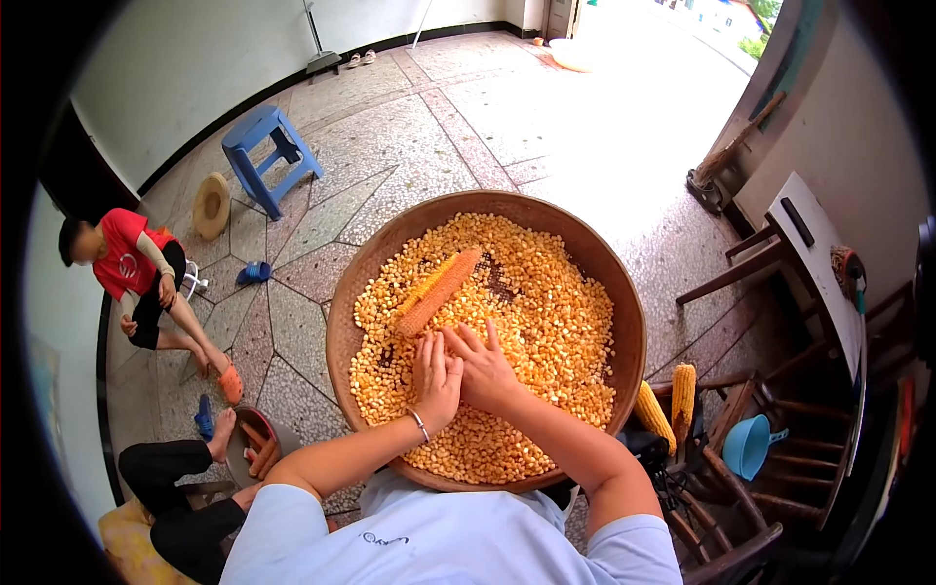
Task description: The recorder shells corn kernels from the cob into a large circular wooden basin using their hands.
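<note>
Before me sits a round, brown shallow basket [338, 322] spread with loose yellow corn kernels [556, 322]. On the kernels lies a partly shelled corn cob [440, 292], with rows of kernels on its left side and bare orange cob on its right. My left hand [437, 376], a bracelet on its wrist, rests among the kernels just below the cob's near end. Touching it from the right, my right hand [484, 365] has its fingers spread over the kernels. Both palms are hidden, and I cannot tell whether anything lies under the left one.
Two unshelled corn ears [683, 402] and a blue dipper [747, 446] lie by wooden chairs at right. At left are a bucket holding bare cobs [259, 450], a seated person in red [131, 256], another person's legs [175, 475] and a blue stool [267, 157].
</note>
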Demonstrator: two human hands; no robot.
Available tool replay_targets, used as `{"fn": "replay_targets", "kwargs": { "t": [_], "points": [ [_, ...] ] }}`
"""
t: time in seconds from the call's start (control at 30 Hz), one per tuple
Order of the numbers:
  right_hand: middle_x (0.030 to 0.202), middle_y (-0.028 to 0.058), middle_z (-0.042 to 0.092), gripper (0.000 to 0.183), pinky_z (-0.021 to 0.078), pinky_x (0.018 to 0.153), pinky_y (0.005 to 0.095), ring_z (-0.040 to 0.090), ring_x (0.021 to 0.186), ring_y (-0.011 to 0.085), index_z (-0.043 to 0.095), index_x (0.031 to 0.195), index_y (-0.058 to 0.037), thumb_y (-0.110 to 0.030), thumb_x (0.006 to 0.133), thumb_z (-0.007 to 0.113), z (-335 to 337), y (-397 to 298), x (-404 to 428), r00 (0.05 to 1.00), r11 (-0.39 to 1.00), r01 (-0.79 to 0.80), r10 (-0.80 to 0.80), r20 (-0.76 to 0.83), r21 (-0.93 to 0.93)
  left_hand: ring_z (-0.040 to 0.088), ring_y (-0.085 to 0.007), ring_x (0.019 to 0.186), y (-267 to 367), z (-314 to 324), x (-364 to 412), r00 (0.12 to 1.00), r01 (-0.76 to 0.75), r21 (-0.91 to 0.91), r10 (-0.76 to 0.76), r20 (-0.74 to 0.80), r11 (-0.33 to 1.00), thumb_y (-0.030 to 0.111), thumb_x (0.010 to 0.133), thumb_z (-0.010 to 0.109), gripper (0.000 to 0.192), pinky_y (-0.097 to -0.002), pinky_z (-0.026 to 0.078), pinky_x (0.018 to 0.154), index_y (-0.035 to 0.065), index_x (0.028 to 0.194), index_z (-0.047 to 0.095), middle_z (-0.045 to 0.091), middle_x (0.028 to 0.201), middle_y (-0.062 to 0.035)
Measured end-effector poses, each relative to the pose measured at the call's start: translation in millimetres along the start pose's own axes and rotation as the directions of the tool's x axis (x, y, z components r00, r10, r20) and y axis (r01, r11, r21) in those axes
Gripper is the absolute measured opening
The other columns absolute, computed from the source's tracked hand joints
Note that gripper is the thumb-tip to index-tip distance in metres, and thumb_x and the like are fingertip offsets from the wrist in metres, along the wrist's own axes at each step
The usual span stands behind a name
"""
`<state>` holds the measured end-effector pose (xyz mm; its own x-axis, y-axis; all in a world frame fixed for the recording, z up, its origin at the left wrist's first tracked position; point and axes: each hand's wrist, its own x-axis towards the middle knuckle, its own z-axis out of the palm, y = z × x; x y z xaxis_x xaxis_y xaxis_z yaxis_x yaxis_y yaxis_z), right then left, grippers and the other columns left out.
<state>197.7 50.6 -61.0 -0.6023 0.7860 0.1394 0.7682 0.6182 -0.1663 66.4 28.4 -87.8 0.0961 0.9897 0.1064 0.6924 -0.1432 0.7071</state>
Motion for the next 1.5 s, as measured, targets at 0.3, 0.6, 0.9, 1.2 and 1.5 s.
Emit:
{"fn": "replay_targets", "kwargs": {
  "t": [0.3,0.6,0.9,1.2,1.5],
  "points": [
    [0.131,0.0143,0.047,0.051,0.0224,0.106,0.0514,0.037,0.128,0.0298,0.054,0.124,-0.0163,-0.043,0.08,0.061,-25,89,-20,0.862,0.877,-0.479,0.48,-0.164,0.046,0.009,-0.0258,0.141,17,28,28,0.987,-0.117,0.26,0.083,0.138,0.959,0.04,0.096,0.031,0.062,-0.0399,0.006,0.113,0.0029,0.144,0.018,0.012,0.151,-0.0151],
    [0.098,0.0132,0.062,0.028,0.0446,0.083,0.0384,0.057,0.093,0.0297,0.065,0.102,-0.0067,-0.027,0.084,0.06,19,49,-12,0.494,0.549,-0.47,0.813,-0.309,0.692,0.033,-0.0287,0.131,27,48,47,0.998,-0.05,-0.219,0.038,-0.059,0.974,0.032,0.097,0.036,0.048,-0.0369,0.025,0.109,0.0026,0.134,0.042,0.039,0.14,-0.0157],
    [0.132,0.0109,0.048,0.042,0.0353,0.099,0.0312,0.044,0.121,0.0192,0.044,0.131,0.0005,-0.022,0.096,0.045,-4,-29,23,0.511,-0.287,0.021,0.826,0.236,0.958,0.035,-0.0192,0.13,16,6,59,0.927,0.356,-0.844,-0.266,0.265,0.402,0.034,0.096,0.039,0.048,-0.031,0.025,0.108,0.0102,0.138,0.039,0.035,0.143,-0.0074],
    [0.146,0.0133,0.028,0.05,0.0231,0.109,0.0319,0.026,0.135,0.0238,0.028,0.142,-0.0042,-0.028,0.099,0.034,33,20,16,0.541,-0.024,-0.107,0.837,0.078,0.994,0.029,-0.0182,0.133,55,2,45,0.843,0.52,-0.825,-0.29,0.453,0.221,0.031,0.095,0.043,0.053,-0.0293,0.022,0.108,-0.0001,0.137,0.036,0.035,0.143,-0.0097],
    [0.151,0.0151,0.015,0.053,0.0086,0.113,0.036,0.011,0.14,0.0278,0.023,0.143,-0.0012,-0.031,0.099,0.028,30,22,16,0.604,0.427,-0.183,0.759,-0.242,0.886,0.034,-0.0204,0.13,48,13,37,0.824,0.565,-0.788,-0.203,0.528,0.243,0.038,0.097,0.037,0.057,-0.0308,0.027,0.107,0.0019,0.141,0.03,0.033,0.144,-0.0117]
  ]
}}
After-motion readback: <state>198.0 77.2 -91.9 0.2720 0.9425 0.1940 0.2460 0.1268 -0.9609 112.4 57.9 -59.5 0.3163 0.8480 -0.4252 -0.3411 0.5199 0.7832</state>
